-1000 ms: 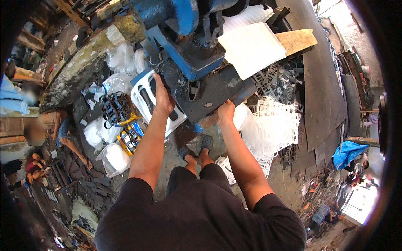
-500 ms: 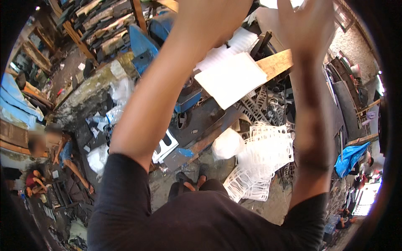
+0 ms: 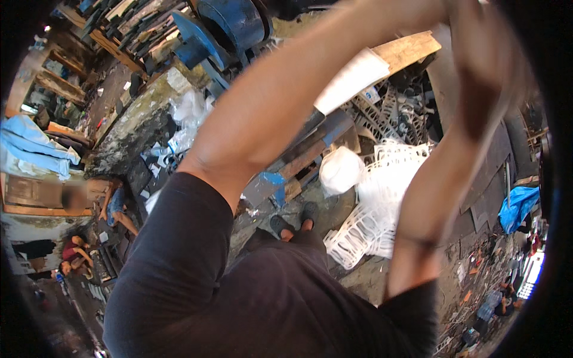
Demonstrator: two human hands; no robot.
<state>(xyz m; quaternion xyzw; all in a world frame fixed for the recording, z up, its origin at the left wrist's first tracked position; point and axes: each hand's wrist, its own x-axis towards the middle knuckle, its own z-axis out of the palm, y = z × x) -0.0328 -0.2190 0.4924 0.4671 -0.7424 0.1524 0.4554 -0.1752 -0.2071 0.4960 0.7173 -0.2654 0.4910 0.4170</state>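
My left forearm (image 3: 310, 71) crosses the upper middle toward the top right, where its hand merges into a blur beside my right hand (image 3: 489, 53). My right arm is raised, and its hand is smeared by motion near the upper right rim. The fingers of both hands cannot be made out, nor whether they hold anything. Beneath my left forearm lies a stack of white sheets (image 3: 355, 80), partly covered by the arm. A wooden board (image 3: 412, 52) sticks out beside the stack. Left of my forearm stands a blue metal machine (image 3: 236, 24).
White punched-out sheet scraps (image 3: 349, 241) and a round white bundle (image 3: 341, 171) lie near my feet. Dark scraps fill a spot behind them (image 3: 406, 110). At the left, people sit low (image 3: 113, 203). A blue plastic sheet (image 3: 518, 209) hangs at the right.
Both hands have swung right, my left forearm now slanting over the sheet stack. The view has shifted too, showing more of the blue machine and the right-hand floor.
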